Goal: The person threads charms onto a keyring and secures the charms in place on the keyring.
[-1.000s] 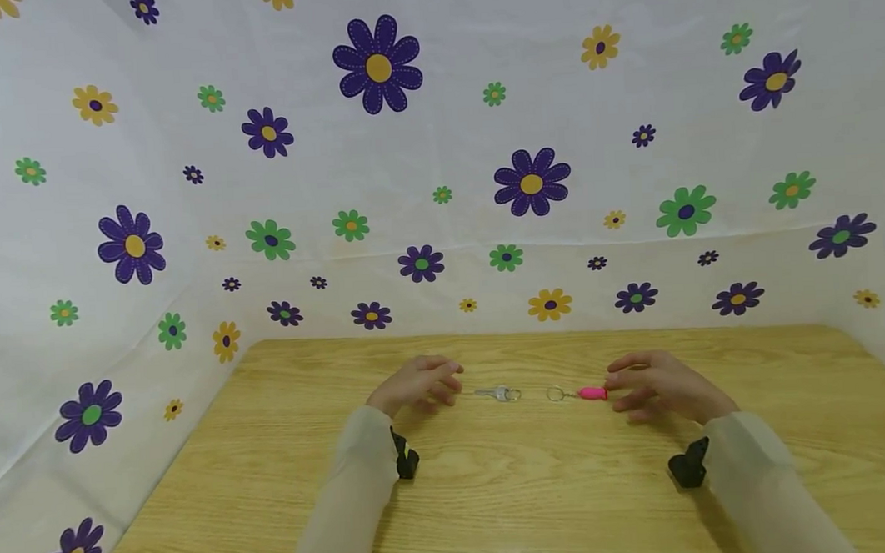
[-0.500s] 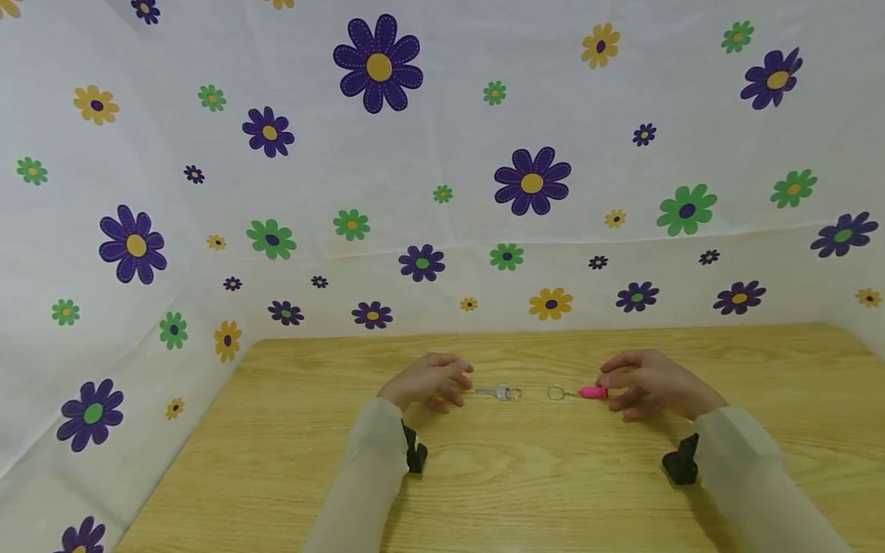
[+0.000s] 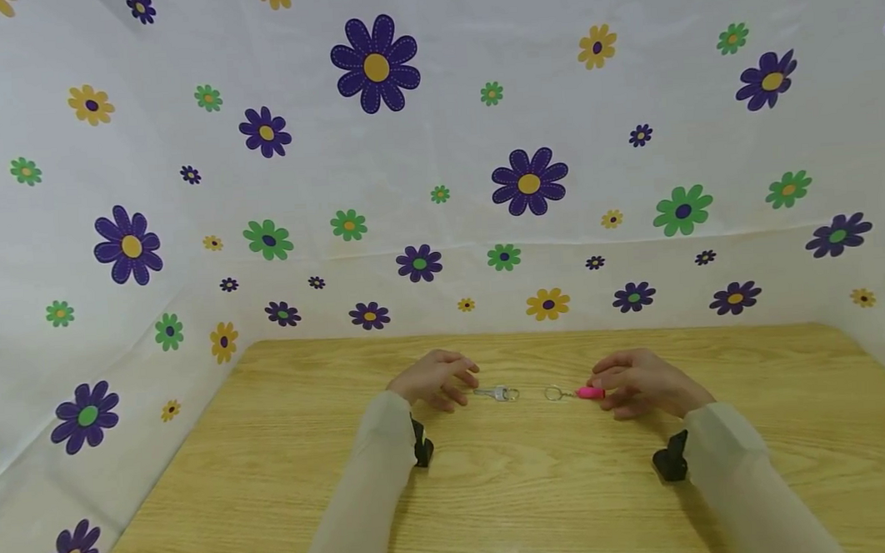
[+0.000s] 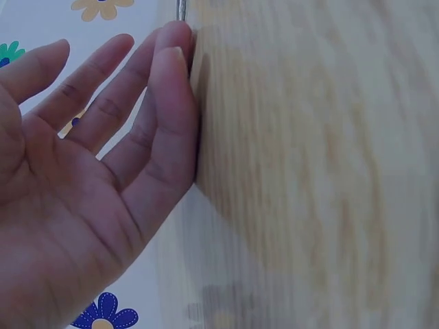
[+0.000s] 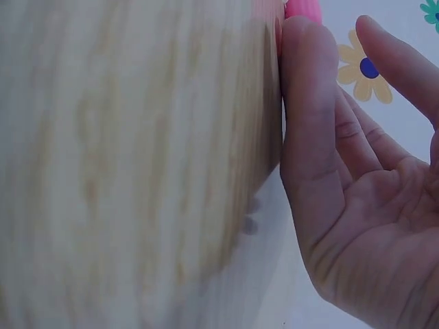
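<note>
A silver key (image 3: 495, 393) lies flat on the wooden table, its small ring toward the middle. Right of it lies a bright pink bullet-shaped keychain (image 3: 589, 392), with a short chain and a split ring (image 3: 554, 393) pointing at the key. My left hand (image 3: 435, 380) hovers low at the key's blade end, fingers loosely bent and thumb apart; the left wrist view shows the metal tip (image 4: 181, 9) just past the fingertips. My right hand (image 3: 647, 384) is at the pink keychain's outer end, fingers relaxed, with its pink body (image 5: 304, 9) beyond the fingertips. Neither hand grips anything.
The wood-grain table (image 3: 500, 507) reaches back to a white curtain (image 3: 450, 134) printed with purple, green and yellow flowers, which also hangs at both sides. A black wrist camera (image 3: 423, 444) sits under the left sleeve, another black camera (image 3: 671, 458) under the right.
Both hands have moved inward: the left to the right, up to the key's tip, and the right to the left, over the pink keychain's end. The key and keychain have stayed in place.
</note>
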Motion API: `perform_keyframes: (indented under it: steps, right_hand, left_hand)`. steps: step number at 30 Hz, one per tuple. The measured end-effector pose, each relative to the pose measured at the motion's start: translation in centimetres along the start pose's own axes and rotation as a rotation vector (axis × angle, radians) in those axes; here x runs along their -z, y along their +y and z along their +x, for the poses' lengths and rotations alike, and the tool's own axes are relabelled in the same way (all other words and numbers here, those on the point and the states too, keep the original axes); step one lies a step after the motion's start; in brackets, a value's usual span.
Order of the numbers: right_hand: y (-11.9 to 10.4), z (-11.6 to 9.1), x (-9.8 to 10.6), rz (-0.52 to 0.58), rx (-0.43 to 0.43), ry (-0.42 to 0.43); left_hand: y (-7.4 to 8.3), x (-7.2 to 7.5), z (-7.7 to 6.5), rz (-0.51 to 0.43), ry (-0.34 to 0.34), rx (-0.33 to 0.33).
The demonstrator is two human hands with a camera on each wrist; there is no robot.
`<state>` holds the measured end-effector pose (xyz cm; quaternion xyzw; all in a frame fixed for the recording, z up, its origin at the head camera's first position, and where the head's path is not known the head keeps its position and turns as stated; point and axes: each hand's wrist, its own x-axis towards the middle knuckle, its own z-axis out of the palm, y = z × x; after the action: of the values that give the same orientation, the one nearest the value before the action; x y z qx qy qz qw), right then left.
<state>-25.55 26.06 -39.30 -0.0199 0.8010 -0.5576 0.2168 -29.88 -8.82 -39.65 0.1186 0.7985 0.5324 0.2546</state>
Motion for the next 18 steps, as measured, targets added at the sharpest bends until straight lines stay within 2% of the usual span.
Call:
perform_keyframes:
  steps: [6, 18]
  right_hand:
    - [0.2, 0.4, 0.2, 0.016, 0.001, -0.006]
    - [0.2, 1.0, 0.3, 0.039, -0.035, -0.008]
  left_hand:
    - [0.0, -0.3, 0.8, -0.015, -0.015, -0.006]
    - [0.0, -1.2, 1.2, -0.012, 0.088, 0.033]
